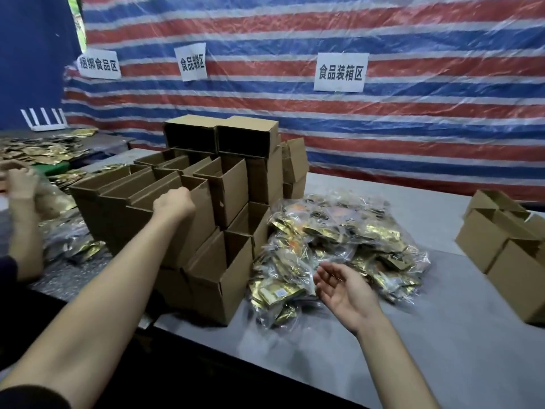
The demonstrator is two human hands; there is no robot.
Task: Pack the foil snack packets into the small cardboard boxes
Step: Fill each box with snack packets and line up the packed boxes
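A stack of small open cardboard boxes point(218, 261) stands on the grey table point(413, 349) at centre left. My left hand point(172, 203) reaches up to the top row, its fingers curled over the rim of one open box point(197, 202). To the right of the stack lies a heap of gold foil snack packets point(339, 246) in clear plastic bags. Just in front of that heap my right hand point(343, 286) hovers palm up, fingers apart, holding nothing.
More cardboard boxes point(507, 249) sit at the table's right edge. Another person's hands point(20, 181) work at the far left over loose foil packets point(44, 149). A striped tarp with paper signs point(340, 72) hangs behind.
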